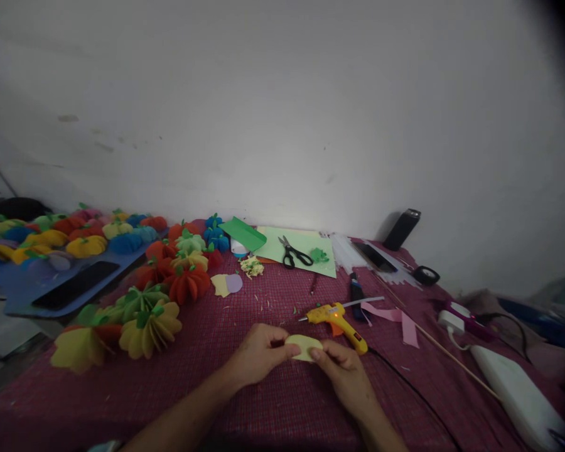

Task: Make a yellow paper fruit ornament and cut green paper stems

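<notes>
A pale yellow paper cutout point(303, 346) with rounded edges is held level between my two hands, low over the table's front. My left hand point(258, 353) pinches its left end between thumb and fingers. At the right end, my right hand point(343, 370) grips it the same way, thumb on top. Just beyond my right hand lies a yellow hot glue gun point(332, 315), its nozzle pointing left and a glue stick poking out behind. More cutouts, yellow and lilac point(226, 284), rest on the cloth farther left.
Several colourful paper pumpkins point(188, 282) crowd the left side, more on a blue table point(23, 289) beside a phone. Black-handled scissors point(295, 254) lie on green paper sheets point(273, 246) at the back. A cord, pink ribbon point(408, 328), thin stick and white power strip point(518, 392) occupy the right.
</notes>
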{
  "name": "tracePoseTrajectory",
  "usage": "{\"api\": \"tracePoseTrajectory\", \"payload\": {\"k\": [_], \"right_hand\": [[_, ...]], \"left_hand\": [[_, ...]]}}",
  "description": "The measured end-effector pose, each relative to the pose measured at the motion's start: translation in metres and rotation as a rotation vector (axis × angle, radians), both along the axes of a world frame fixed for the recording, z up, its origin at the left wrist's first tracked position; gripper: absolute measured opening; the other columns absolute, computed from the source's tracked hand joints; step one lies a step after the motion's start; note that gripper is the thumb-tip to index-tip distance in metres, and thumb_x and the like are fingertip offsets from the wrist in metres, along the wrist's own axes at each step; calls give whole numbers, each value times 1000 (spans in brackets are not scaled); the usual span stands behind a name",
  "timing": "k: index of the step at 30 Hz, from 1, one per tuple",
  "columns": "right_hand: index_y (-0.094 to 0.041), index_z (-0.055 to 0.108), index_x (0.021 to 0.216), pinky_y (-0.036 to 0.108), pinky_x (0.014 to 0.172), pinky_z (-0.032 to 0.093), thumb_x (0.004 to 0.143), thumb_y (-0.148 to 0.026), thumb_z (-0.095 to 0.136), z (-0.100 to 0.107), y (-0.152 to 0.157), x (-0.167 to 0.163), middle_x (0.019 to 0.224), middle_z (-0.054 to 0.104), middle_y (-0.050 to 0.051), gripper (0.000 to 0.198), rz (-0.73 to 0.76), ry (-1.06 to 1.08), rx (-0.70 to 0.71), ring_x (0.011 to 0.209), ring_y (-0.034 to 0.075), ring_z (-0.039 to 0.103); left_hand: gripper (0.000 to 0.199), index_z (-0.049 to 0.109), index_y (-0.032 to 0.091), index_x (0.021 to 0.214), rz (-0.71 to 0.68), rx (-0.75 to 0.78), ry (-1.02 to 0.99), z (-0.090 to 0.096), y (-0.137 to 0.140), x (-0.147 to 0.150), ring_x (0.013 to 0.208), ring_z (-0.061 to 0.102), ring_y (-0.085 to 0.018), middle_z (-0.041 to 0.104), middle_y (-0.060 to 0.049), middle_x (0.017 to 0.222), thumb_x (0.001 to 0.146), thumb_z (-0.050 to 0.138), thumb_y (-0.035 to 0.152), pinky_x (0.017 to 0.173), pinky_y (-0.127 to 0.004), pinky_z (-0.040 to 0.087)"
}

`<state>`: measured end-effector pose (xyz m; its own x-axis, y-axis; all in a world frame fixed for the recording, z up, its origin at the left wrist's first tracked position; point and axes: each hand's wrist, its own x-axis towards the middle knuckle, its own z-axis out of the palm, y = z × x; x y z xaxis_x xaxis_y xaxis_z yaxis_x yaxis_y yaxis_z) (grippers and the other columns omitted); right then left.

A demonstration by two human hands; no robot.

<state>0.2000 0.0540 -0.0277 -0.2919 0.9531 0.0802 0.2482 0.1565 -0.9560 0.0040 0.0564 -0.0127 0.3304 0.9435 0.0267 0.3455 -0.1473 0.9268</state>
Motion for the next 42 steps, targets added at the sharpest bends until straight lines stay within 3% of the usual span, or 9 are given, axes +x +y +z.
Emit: {"api": "tracePoseTrajectory", "payload": {"k": [3,7,10,16,42], "right_hand": [[-18,65,65,23,55,39,79,-45,56,-1,0,-1,59,57,-2,32,-7,-26,9,58,14,50],[-19,68,76,25,62,42,76,-43,61,2,-1,-3,70,64,0,25,-6,48,14,66,16,55],[-19,67,70,24,59,42,78,-42,60,2,-1,-2,64,62,0,25,-30,37,33,63,15,53],[-18,65,69,24,59,42,78,-42,59,-1,0,-2,64,61,0,26,-43,20,41,62,15,53],[-18,63,77,24,60,41,82,-38,56,-2,-3,-6,69,61,1,22,6,-37,88,65,15,53]], "left_hand": [[26,66,12,69,5,-1,-59,3,-1,2,54,34,-8,44,5,57,77,56,35,49,-20,24],[30,67,12,67,7,-1,-36,3,-2,2,52,33,-8,44,5,54,79,54,37,49,-20,24],[30,69,12,69,-18,-18,-34,1,-3,4,52,37,-8,49,4,54,79,55,37,48,-20,26],[27,72,15,83,-9,-8,-83,6,-5,6,62,51,-12,65,-1,71,80,52,33,56,-20,35],[26,71,15,81,-16,81,-12,-1,-5,7,60,51,-11,65,0,69,82,51,31,54,-20,34]]}}
